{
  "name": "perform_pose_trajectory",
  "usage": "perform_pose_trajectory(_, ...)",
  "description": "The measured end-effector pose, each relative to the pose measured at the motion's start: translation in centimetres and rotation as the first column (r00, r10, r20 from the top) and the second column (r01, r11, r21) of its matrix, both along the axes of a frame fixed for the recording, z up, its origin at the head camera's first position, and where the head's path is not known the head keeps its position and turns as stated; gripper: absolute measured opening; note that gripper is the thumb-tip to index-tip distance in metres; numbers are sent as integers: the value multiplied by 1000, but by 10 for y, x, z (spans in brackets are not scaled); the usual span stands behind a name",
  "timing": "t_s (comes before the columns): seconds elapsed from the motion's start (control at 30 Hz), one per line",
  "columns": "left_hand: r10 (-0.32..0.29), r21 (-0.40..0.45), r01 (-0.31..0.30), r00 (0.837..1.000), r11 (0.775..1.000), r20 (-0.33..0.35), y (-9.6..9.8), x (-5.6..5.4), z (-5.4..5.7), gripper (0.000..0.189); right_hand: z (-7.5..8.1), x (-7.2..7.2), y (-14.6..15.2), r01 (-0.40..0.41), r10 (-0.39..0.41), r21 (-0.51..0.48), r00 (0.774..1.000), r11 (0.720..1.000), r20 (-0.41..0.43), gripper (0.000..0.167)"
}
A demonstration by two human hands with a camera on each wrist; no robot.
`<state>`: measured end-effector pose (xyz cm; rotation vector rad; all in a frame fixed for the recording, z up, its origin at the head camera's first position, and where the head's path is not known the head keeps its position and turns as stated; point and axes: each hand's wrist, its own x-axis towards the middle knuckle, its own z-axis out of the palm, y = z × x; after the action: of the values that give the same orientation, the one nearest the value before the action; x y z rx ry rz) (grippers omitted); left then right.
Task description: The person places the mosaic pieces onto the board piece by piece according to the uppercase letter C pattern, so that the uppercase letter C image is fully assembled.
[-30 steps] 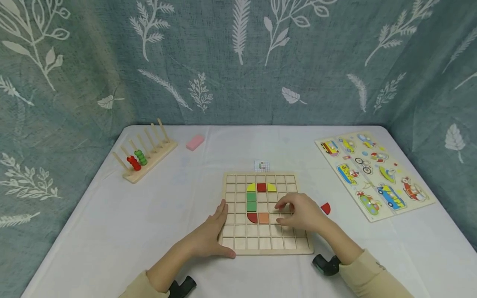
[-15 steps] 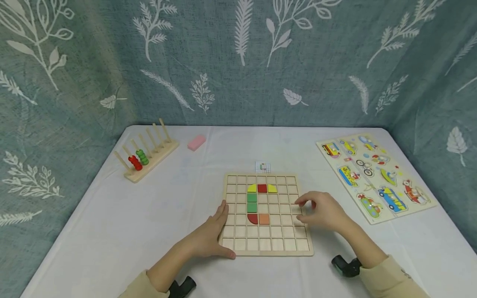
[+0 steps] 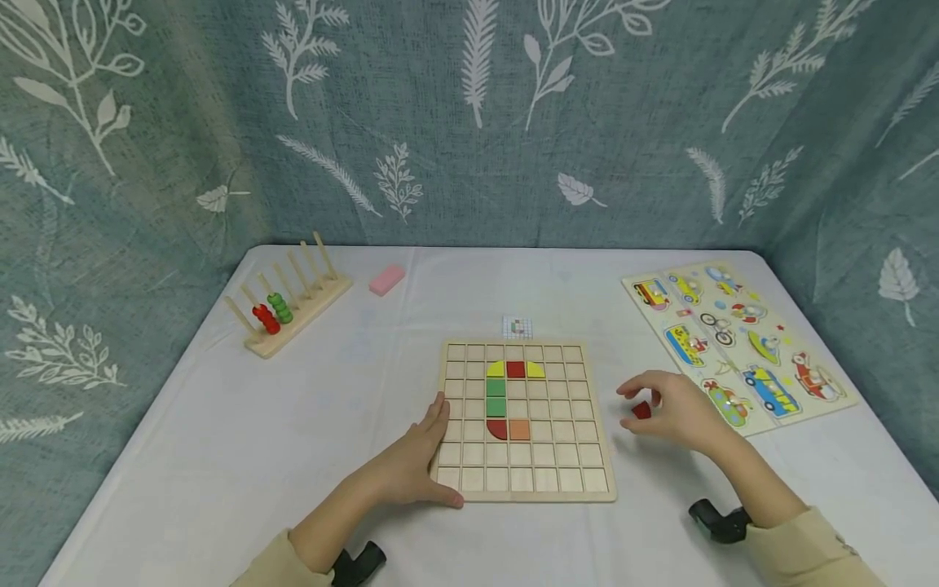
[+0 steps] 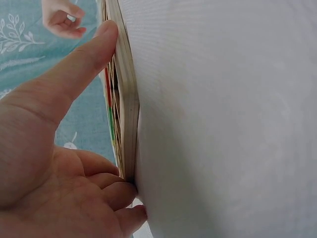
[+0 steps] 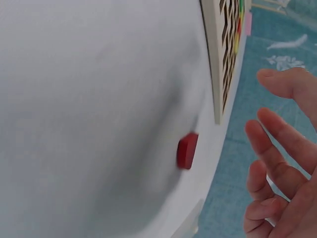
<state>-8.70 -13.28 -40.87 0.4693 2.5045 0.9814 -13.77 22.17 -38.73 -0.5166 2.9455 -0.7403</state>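
A wooden grid board (image 3: 513, 478) lies flat at the table's middle. Several coloured tiles sit in its cells: yellow, red and green ones, plus an orange square (image 3: 519, 430). My left hand (image 3: 407, 466) rests at the board's near left corner, thumb (image 4: 106, 37) against the near edge and fingers along the left side. To the right of the board, my right hand (image 3: 678, 410) hovers over a red quarter-round tile (image 3: 641, 410), partly hidden in the head view. Thumb and fingers are spread with a gap, and the right wrist view shows the red tile (image 5: 187, 150) apart from them on the cloth.
A small pattern card (image 3: 517, 328) lies behind the board. At the back left stand a peg stand (image 3: 308, 314) with red and green beads and a pink block (image 3: 386, 280). A vehicle picture puzzle (image 3: 704, 326) lies at the right, close to my right hand.
My right hand has moved right, from over the board to above the red tile beside it. The left hand has stayed at the board's corner, and the tiles on the board look the same.
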Motion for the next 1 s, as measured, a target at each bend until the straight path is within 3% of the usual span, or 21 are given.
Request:
perform_pose_trajectory(0.37,-1,6,1,1000,1000,-2,1,0,1,123,0,-3,17,31,-30,-6,997,1000,75,34)
perform_pose_trajectory(1.0,-17,-6,17,1000,1000,-25,-1,-1,-4,124,-5,-13,22,30,-44,84,985,996,166,32)
